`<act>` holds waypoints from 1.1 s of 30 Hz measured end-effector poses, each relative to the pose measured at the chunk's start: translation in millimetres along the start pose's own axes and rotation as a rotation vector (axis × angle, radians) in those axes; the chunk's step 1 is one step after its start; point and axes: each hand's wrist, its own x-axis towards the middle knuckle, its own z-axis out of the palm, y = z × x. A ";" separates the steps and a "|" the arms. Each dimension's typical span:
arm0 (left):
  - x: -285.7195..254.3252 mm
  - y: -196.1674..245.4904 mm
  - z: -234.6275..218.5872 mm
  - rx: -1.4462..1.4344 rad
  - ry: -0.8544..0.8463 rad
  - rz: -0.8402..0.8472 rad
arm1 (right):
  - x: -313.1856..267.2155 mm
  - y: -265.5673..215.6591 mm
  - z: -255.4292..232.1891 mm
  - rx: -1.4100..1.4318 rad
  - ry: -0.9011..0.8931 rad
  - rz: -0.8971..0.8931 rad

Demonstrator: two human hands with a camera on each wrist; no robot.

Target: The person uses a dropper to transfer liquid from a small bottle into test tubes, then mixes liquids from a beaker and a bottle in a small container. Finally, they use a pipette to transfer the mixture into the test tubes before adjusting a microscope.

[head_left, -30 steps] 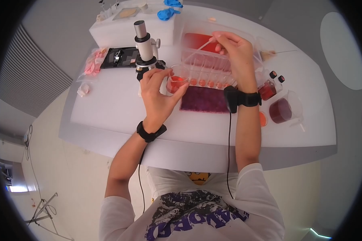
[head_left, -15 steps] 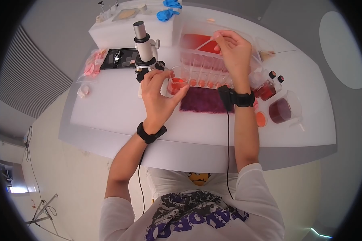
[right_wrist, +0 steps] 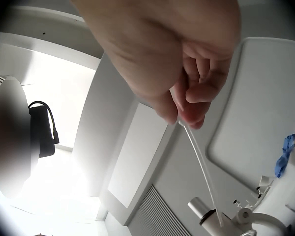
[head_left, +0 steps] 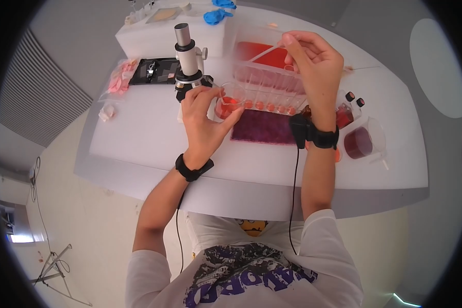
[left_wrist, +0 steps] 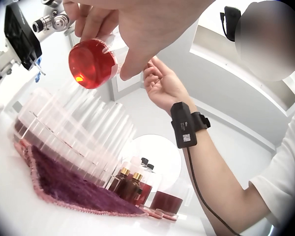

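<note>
Left hand (head_left: 204, 123): thumb and fingers round the clear cup of red liquid (head_left: 228, 107), between its fingertips.
Right hand (head_left: 321, 72): thumb and fingertips pinch the slender pale tube (head_left: 267, 52), which slants down from them.
Beyond left hand: microscope (head_left: 189, 64).
Right of left hand: purple mat (head_left: 264, 127), test tubes (head_left: 270, 101) behind it.
Left wrist view: gold bottle necks (left_wrist: 137, 176), which the head view does not show.

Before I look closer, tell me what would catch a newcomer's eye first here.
Probably the clear vessel of bright red liquid in the left hand, beside the microscope. Then the purple mat in front of the row of clear tubes, and the thin pale stick pinched in the right hand, near the clear tub.
</note>
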 end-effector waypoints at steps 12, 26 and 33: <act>-0.1 1.4 1.4 -0.010 0.019 0.013 | -11.6 6.0 16.1 -0.233 -0.456 -0.027; -0.1 -0.2 1.8 -0.025 0.016 -0.050 | 7.7 27.3 -22.3 0.057 -0.052 0.229; 0.1 0.2 1.7 -0.021 0.019 -0.046 | 11.2 46.9 -13.3 0.086 0.105 0.193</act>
